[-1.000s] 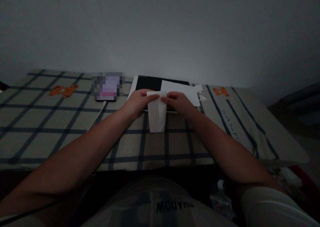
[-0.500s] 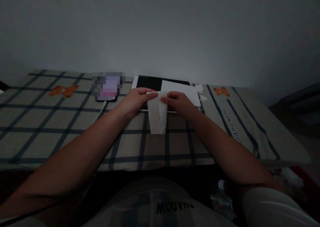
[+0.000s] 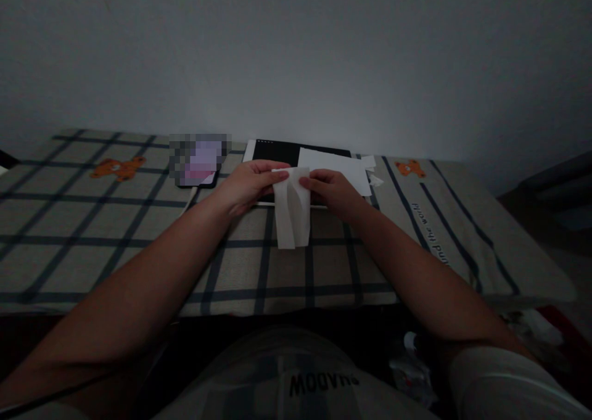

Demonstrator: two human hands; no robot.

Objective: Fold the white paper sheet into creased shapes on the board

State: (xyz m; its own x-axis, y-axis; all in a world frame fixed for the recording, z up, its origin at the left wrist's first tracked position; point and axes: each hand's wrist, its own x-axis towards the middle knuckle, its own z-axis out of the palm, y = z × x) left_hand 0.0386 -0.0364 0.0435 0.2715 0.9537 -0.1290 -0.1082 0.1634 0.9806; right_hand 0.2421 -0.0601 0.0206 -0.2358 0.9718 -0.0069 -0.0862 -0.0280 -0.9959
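A folded white tissue (image 3: 292,213) hangs between my two hands above the near half of the table, its layers slightly parted down the middle. My left hand (image 3: 252,185) pinches its upper left corner between thumb and fingers. At the upper right corner, my right hand (image 3: 330,189) grips it the same way. Behind the hands lies a black board or pad with a white edge (image 3: 277,153), partly covered by a sheet of white paper (image 3: 337,168).
A phone (image 3: 201,164), partly pixelated, lies at the left with a pale cable (image 3: 190,201) plugged in. Small paper scraps (image 3: 375,179) are beside the sheet. A checked cloth (image 3: 115,241) covers the table against a grey wall. Below the edge is a plastic bottle (image 3: 411,367).
The tissue's layers have spread apart at the middle and lower end, its right flap now hanging straighter. Both hands keep their grip with barely any shift.
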